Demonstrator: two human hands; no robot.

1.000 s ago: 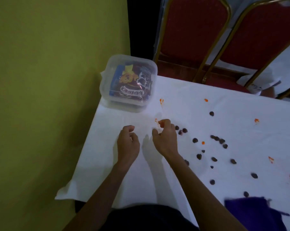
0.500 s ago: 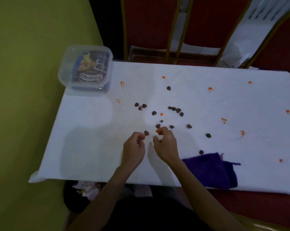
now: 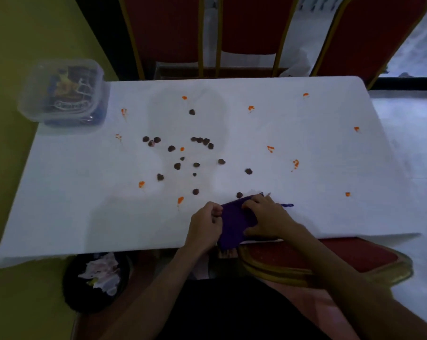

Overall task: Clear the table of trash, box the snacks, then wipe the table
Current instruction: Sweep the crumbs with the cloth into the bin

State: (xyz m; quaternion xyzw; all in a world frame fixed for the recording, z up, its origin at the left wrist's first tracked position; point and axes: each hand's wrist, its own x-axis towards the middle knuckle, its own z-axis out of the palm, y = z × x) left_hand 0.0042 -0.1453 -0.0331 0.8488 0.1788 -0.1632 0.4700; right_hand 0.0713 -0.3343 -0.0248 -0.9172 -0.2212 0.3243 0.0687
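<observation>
Gripping purple cloth [image 3: 234, 223] at near edge of table [image 3: 85, 204], with curled left hand [image 3: 205, 227] pinching its left side and bent-fingered right hand [image 3: 269, 217] clamped over its right.

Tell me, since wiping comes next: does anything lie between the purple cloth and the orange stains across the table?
Yes. The left hand and right hand grip the purple cloth at the near edge of the table. Dark crumbs lie scattered between it and most orange stains; one crumb sits just beyond the cloth.
</observation>
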